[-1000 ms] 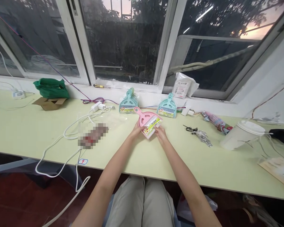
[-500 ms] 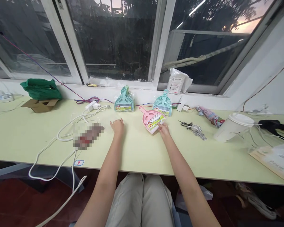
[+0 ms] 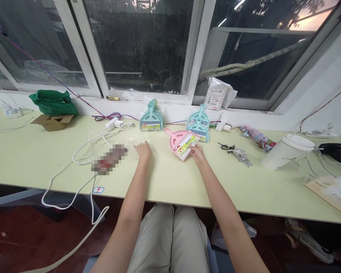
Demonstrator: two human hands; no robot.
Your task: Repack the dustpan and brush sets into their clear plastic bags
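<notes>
My right hand [image 3: 197, 152] grips the lower right corner of a pink dustpan-and-brush set [image 3: 182, 144], its handle pointing up and left. My left hand [image 3: 143, 149] rests on the pale green table [image 3: 170, 182] beside clear plastic film [image 3: 130, 142]; its fingers are partly curled, and whether they pinch the film is too small to tell. Behind, at the wall, stands a stack of teal dustpan sets [image 3: 152, 117]. Further right, more teal sets [image 3: 199, 121] overlap behind the pink one.
White cables [image 3: 76, 161] and a blurred item [image 3: 108, 159] lie left, near a cardboard box [image 3: 53, 122] with green cloth [image 3: 52, 103]. To the right are keys [image 3: 240, 154], a folded umbrella [image 3: 257, 138], a white cup [image 3: 287, 151] and a paper bag [image 3: 326, 189].
The teal sets on the right now look more spread apart, with one lower in front. The pink set has turned slightly and its handle shifted left. The whole view has shifted slightly.
</notes>
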